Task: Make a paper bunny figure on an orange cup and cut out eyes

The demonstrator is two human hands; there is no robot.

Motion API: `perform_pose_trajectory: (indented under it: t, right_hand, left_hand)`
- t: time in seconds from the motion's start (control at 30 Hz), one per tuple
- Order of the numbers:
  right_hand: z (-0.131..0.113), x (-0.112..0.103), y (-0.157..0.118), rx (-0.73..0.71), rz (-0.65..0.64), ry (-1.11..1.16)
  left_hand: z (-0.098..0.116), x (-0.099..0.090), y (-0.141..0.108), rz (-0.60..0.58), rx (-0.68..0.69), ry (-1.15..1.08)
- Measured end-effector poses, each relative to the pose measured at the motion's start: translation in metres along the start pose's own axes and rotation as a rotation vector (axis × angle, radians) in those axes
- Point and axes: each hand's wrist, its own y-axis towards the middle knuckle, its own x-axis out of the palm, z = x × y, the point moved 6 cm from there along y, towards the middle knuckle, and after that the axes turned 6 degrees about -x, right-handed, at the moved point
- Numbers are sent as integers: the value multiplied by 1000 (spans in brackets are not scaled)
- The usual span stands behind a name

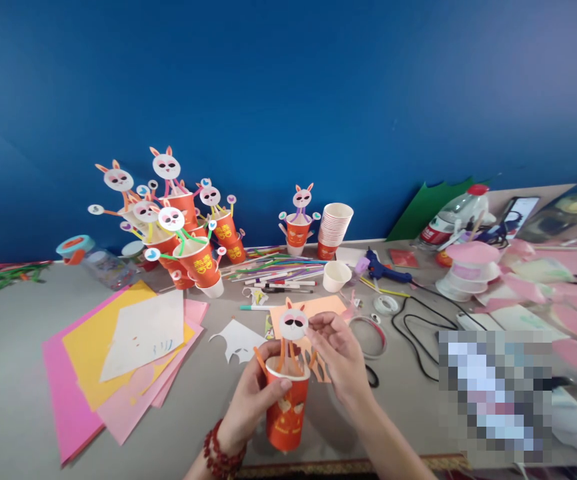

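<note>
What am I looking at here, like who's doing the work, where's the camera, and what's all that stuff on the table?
There is no robot: these are a person's bare hands. The single picture comes from a camera worn on their head, looking forward and down.

The left hand grips a red cup with a rabbit face above its rim on orange stems. The right hand has its fingertips at the face's edge; I can't tell whether they pinch it.

On the gray table, colored paper lies at the left. Similar rabbit cups stand behind it, near a blue wall. Further right are stacked cups, a blue glue gun and a bottle. One patch, lower right, is pixelated.
</note>
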Motion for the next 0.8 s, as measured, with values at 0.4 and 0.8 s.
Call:
perform_pose_trajectory:
  t: [0.4,0.8]
  right_hand:
    - [0,-16,11,-41,58,25]
    - [-6,-11,2,-116,-79,-88]
  left_hand:
    - [-23,-27,7,238,-34,342]
    - [20,-35,-14,571,309,833]
